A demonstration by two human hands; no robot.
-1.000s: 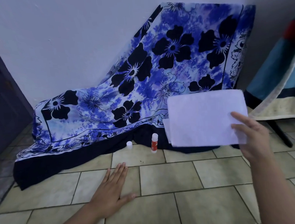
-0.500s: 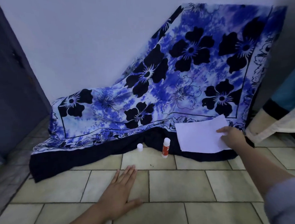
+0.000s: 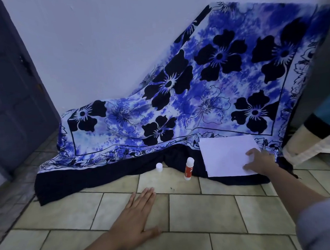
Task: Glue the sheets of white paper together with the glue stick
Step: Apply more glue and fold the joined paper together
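Beige tiled floor [image 3: 202, 214], white wall, blue floral cloth [image 3: 197, 104] draped mid-frame. The white rectangular paper sheets [image 3: 226, 154] lie on its dark hem at lower right, their right edge held by the right hand [image 3: 260, 163] with fingers bent; the left hand [image 3: 138, 215] lies flat on tile, fingers straight. Step, judged: laying the sheets down; next needs the upright orange-and-white glue stick [image 3: 188, 169] just left of them. One second ago the sheets were held aloft.

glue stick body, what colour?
Orange-red, with a white top and base; the glue stick shows best in the head view.
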